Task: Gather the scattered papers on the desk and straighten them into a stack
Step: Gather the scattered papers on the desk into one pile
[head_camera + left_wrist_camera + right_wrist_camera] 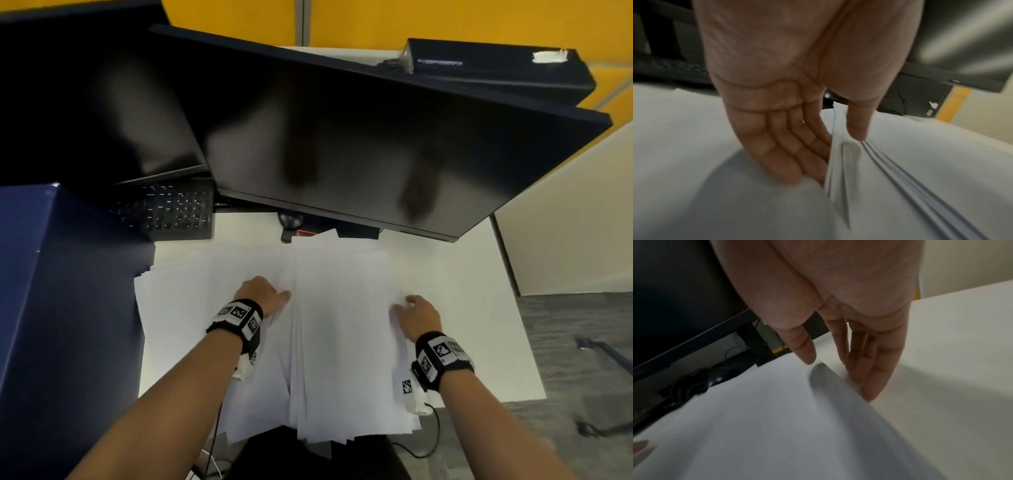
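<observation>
A loose pile of white papers lies lengthwise in the middle of the white desk, its near end hanging over the front edge. More sheets fan out to its left. My left hand is at the pile's left edge: straight fingers lie along the raised edge and the thumb rests on top. At the pile's right edge, my right hand sets straight fingers against the sheets, its thumb just above the top sheet.
Two dark monitors hang over the back of the desk, with a black keyboard and a mouse beneath them. A blue box stands at the left. The desk's right edge drops to grey carpet.
</observation>
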{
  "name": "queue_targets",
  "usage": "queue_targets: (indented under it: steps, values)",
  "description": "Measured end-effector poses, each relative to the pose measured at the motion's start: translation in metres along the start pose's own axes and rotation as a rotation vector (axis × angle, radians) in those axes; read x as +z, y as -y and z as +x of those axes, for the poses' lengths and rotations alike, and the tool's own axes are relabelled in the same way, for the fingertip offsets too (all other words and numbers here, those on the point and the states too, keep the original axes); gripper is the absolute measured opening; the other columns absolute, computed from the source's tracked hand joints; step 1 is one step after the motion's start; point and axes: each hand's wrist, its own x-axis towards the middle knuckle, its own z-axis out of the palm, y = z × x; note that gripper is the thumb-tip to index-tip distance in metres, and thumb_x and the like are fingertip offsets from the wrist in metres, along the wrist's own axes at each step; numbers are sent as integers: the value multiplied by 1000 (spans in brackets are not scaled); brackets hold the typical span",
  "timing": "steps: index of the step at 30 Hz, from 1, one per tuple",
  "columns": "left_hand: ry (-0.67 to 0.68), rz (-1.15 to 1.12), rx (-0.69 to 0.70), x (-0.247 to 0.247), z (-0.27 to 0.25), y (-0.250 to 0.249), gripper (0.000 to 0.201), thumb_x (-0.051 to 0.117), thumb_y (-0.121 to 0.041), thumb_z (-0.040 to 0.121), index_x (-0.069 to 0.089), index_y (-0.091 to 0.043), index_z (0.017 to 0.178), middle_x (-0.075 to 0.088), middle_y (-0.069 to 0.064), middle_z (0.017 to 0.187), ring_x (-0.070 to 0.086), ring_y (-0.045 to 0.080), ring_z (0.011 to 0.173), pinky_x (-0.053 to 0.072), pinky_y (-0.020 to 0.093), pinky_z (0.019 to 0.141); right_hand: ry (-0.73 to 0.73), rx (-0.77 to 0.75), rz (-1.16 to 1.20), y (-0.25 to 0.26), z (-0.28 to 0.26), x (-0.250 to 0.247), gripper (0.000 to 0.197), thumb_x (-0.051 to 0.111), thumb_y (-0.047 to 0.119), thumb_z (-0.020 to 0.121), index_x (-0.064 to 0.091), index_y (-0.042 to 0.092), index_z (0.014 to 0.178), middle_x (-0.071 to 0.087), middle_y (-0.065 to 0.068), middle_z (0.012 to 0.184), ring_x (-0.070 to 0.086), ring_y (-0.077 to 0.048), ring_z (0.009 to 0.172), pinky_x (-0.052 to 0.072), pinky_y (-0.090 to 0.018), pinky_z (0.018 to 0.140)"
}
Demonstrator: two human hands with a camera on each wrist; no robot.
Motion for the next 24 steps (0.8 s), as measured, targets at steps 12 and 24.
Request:
queue_targets:
  steps: [12,24]
  values:
    - [-70,-46,75,12,-32,15,50,49,-41,98,54,-16,55,63,2,62,65,26,68,49,29,65,73,39,-127,8,-13,15,52,55,37,91,55,0,129,60,-17,129,59,-33,116,44,-29,88]
    - [36,7,111,44,-64,36,33,63,-46,90,69,-14,82,74,2,90,72,26,88,55,29,75,193,67,-148,-3,-23,29,45,60,39,86,60,1,111,66,-10,97,67,-31,89,59,-41,80]
